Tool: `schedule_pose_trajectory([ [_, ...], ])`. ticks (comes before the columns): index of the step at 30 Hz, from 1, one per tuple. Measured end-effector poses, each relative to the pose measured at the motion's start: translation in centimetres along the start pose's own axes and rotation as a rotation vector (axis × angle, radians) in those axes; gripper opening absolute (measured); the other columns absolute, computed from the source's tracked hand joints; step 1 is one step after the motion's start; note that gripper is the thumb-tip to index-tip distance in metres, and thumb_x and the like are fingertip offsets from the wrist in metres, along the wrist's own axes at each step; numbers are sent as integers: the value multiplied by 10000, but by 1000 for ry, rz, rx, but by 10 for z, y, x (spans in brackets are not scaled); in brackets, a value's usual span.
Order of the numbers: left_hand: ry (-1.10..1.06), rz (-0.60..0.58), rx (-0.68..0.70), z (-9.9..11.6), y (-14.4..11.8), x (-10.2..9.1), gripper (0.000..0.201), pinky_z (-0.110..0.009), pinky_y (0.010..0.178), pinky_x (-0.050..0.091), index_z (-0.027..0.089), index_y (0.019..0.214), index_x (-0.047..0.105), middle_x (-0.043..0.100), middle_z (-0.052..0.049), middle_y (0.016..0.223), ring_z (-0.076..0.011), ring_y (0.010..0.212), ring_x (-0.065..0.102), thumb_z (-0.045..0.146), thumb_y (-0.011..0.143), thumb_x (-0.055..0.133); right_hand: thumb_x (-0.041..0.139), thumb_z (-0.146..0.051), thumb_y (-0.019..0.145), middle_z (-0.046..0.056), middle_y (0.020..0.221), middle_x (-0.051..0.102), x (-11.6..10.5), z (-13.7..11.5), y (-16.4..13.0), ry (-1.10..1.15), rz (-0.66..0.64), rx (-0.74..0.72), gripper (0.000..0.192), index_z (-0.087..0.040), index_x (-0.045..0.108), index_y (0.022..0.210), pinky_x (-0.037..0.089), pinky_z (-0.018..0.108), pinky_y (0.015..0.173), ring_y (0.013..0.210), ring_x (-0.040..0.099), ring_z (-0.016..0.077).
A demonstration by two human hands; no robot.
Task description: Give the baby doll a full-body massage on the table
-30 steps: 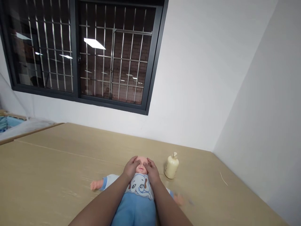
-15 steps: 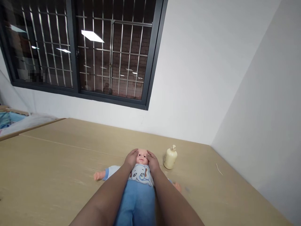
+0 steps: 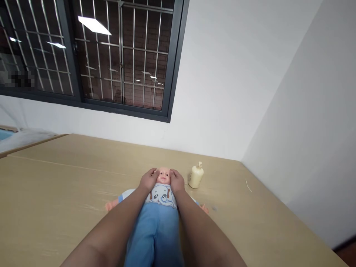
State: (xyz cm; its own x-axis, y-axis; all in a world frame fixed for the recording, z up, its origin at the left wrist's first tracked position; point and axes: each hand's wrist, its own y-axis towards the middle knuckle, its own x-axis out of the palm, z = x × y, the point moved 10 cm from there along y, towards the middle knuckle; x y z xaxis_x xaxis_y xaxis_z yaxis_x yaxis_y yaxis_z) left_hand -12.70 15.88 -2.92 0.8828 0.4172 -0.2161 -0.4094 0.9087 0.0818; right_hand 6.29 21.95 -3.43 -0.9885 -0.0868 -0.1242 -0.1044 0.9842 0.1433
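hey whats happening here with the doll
A person has both hands on a baby doll that lies on its back on a light wooden table. The left hand cups one side of the doll's head and the right hand cups the other, leaving the face uncovered between them. The doll wears a blue outfit with an elephant on the chest. A cream pump bottle stands upright on the table just beyond the right hand, untouched.
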Motion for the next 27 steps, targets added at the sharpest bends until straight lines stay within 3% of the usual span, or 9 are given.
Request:
schedule_pose_trajectory([
  [3,52,-49,23,4,-8,0,536,-385,1107,396,194,1232,684,703,-133,1287,-315,1263,604,472,776,730,671,-456,857,30,1256,717,1,-5,-4,-69,-69,-16,381,-264,719,1182,435,368,1088,1219,621,236],
  [7,110,-125,41,4,-16,2,751,-380,1099,415,178,1356,618,664,-145,1353,-334,1285,593,487,694,790,836,-453,690,47,1316,684,4,-2,-11,-135,-182,-12,701,-280,636,1339,442,415,1103,1237,619,282],
  [10,129,-163,47,3,-19,3,823,-395,1080,443,159,1416,566,666,-154,1346,-342,1286,593,486,693,785,881,-459,627,56,1349,662,9,5,-14,-130,-248,6,928,-286,516,1462,500,431,1053,1214,639,294],
  [14,129,-205,62,0,-20,6,869,-415,1074,462,126,1478,495,665,-155,1347,-337,1288,592,462,721,757,897,-437,605,69,1462,576,16,9,-13,-75,-310,3,1075,-274,393,1540,515,435,1045,1252,619,291],
  [20,119,-215,79,-5,-20,6,866,-421,1120,429,130,1526,431,586,-151,1444,-322,1313,573,461,774,705,839,-401,697,67,1450,589,21,15,-13,41,-398,-4,1022,-247,323,1566,499,454,1063,1254,623,263],
  [27,115,-232,93,-2,-23,4,846,-407,1160,386,132,1518,448,522,-137,1501,-315,1382,509,597,829,606,750,-524,790,88,1494,539,7,15,-10,51,-369,-29,772,-217,520,1460,381,481,1162,1376,519,279],
])
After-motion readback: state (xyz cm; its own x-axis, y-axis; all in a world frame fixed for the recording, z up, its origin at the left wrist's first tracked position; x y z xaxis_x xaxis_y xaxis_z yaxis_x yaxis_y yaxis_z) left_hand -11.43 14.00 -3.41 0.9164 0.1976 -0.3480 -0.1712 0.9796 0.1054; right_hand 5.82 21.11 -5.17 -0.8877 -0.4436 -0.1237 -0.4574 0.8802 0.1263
